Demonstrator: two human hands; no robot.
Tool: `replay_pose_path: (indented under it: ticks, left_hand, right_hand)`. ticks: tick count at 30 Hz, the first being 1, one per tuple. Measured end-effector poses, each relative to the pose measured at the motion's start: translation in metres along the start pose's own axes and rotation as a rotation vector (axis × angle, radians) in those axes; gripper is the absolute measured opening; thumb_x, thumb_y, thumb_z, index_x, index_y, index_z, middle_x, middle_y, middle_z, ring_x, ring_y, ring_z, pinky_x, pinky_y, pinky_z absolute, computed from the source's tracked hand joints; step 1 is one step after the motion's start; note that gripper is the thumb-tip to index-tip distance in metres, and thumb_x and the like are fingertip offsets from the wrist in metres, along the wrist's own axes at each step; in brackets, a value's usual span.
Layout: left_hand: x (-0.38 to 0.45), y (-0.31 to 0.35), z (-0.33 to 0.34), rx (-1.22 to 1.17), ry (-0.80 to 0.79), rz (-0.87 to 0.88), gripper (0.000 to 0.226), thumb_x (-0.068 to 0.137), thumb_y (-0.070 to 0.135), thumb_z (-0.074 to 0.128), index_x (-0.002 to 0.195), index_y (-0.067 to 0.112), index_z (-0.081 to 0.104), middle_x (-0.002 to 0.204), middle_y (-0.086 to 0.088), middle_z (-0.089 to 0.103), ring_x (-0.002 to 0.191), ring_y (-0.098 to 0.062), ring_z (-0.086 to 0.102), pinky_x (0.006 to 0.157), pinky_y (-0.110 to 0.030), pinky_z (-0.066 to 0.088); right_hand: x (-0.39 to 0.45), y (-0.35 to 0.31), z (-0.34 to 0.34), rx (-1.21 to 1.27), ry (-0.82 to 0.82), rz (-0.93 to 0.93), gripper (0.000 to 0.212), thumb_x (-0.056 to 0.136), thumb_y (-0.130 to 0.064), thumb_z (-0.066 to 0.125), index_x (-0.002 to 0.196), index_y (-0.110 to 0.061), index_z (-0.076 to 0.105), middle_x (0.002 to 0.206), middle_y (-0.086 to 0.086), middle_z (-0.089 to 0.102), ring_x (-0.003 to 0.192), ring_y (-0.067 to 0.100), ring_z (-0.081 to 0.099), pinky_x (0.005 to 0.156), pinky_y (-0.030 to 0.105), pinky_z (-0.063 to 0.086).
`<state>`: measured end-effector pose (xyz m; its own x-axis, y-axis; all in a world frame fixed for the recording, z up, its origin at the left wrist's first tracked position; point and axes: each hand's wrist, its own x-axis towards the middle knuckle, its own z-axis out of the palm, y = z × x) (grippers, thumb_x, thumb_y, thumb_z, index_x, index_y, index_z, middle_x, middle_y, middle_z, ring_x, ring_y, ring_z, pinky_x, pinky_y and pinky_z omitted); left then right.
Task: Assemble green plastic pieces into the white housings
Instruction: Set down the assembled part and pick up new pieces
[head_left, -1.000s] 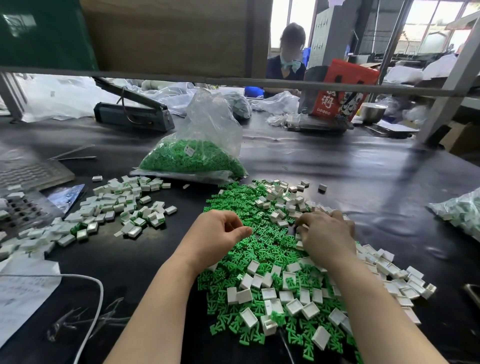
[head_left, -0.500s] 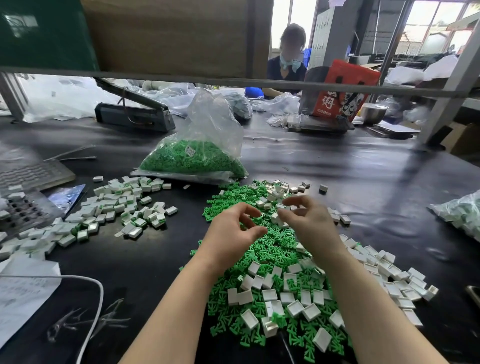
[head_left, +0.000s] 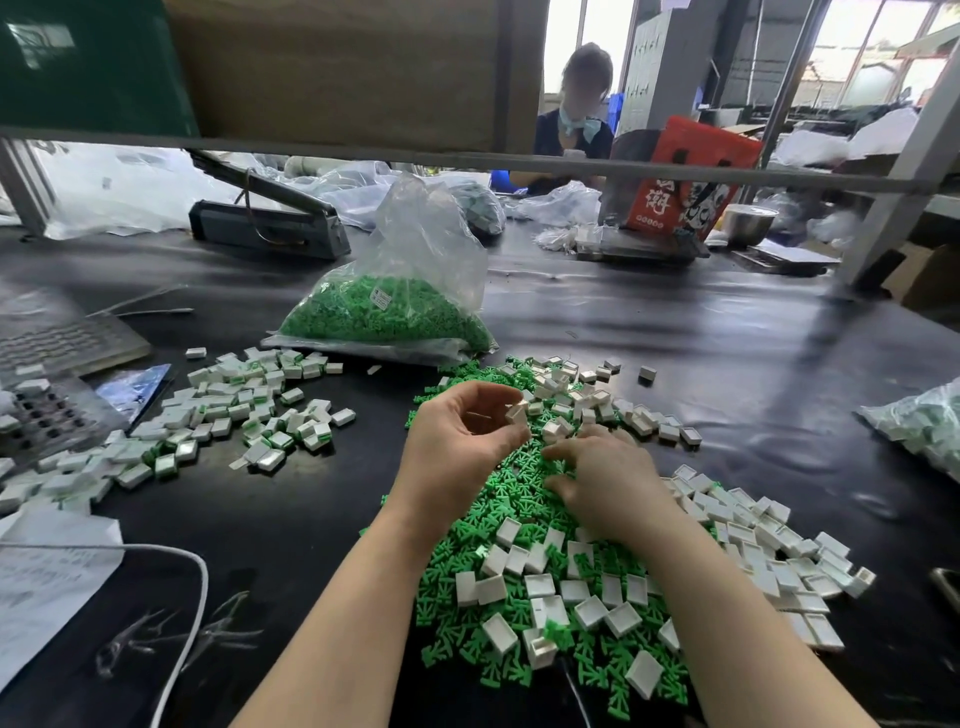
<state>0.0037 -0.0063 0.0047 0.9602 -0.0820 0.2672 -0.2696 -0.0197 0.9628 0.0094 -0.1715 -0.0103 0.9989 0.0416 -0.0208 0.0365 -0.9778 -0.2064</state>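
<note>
White plastic shows at the tips of our left hand (head_left: 462, 441): we pinch one small white housing (head_left: 517, 411) between finger and thumb, a little above the big mixed pile (head_left: 571, 571). Our right hand (head_left: 605, 480) lies palm down on that pile, just beside the left hand, with its fingers (head_left: 563, 453) bent into the green pieces (head_left: 511, 483). We cannot tell if they grip one.

The big mixed pile holds green pieces and open white housings all jumbled up, on a black table (head_left: 727, 338). Behind the pile lies a clear bag (head_left: 395, 306) full of more green pieces. Left of the pile sits a second heap of white housings with green inside (head_left: 244, 415). Further left of the pile we see a grey tray with holes (head_left: 41, 421), a keyboard (head_left: 57, 343), some paper (head_left: 47, 577) and a white cable (head_left: 176, 623). Right of the pile, at the table edge, is another bag of white parts (head_left: 924, 421). Far behind the pile stand a red bag (head_left: 685, 176) and a metal bowl (head_left: 748, 221), and another person (head_left: 576, 140) sits there.
</note>
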Motion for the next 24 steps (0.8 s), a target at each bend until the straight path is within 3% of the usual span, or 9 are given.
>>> replay_pose_path:
  ticks: [4, 7, 13, 17, 24]
  left_hand:
    - [-0.0002, 0.0019, 0.0, 0.013, -0.01, 0.009, 0.019, 0.076, 0.005, 0.081, 0.09, 0.014, 0.072, 0.077, 0.002, 0.073, 0.074, -0.011, 0.068, 0.07, -0.024, 0.058]
    - [-0.0001, 0.0024, -0.0007, 0.021, 0.018, 0.011, 0.022, 0.072, 0.008, 0.084, 0.087, 0.011, 0.068, 0.082, -0.005, 0.074, 0.078, -0.016, 0.071, 0.071, -0.029, 0.059]
    - [0.0015, 0.0017, -0.0027, -0.013, 0.092, 0.022, 0.028, 0.065, 0.013, 0.088, 0.081, 0.011, 0.065, 0.071, 0.001, 0.071, 0.068, -0.012, 0.065, 0.066, -0.023, 0.056]
    - [0.002, 0.0024, -0.0054, -0.048, 0.114, 0.011, 0.034, 0.058, 0.027, 0.086, 0.081, 0.009, 0.069, 0.072, -0.001, 0.07, 0.067, -0.011, 0.062, 0.065, -0.021, 0.054]
    - [0.001, 0.0032, -0.0063, -0.171, 0.068, -0.059, 0.031, 0.066, 0.024, 0.079, 0.088, 0.006, 0.066, 0.073, -0.005, 0.072, 0.07, -0.016, 0.07, 0.064, -0.022, 0.056]
  right_hand:
    - [0.0014, -0.001, 0.0039, 0.014, 0.104, -0.059, 0.02, 0.09, -0.04, 0.064, 0.11, -0.038, 0.062, 0.118, -0.009, 0.06, 0.118, 0.018, 0.049, 0.101, 0.039, 0.041]
    - [0.0013, 0.0002, 0.0041, 0.035, 0.133, -0.082, 0.01, 0.09, -0.036, 0.065, 0.099, -0.036, 0.063, 0.105, -0.012, 0.057, 0.111, 0.017, 0.05, 0.097, 0.037, 0.041]
    - [0.0017, -0.002, 0.0039, 0.017, 0.077, -0.137, 0.033, 0.091, -0.039, 0.064, 0.123, -0.044, 0.058, 0.131, -0.013, 0.057, 0.128, 0.019, 0.045, 0.11, 0.041, 0.033]
    - [0.003, -0.0002, 0.0038, 0.019, 0.11, -0.162, 0.015, 0.09, -0.042, 0.064, 0.105, -0.04, 0.064, 0.118, -0.013, 0.06, 0.117, 0.016, 0.049, 0.104, 0.037, 0.038]
    - [0.0034, 0.0005, 0.0098, 0.007, 0.185, -0.187, 0.022, 0.098, -0.036, 0.051, 0.107, -0.022, 0.066, 0.112, -0.006, 0.062, 0.103, 0.016, 0.052, 0.094, 0.03, 0.038]
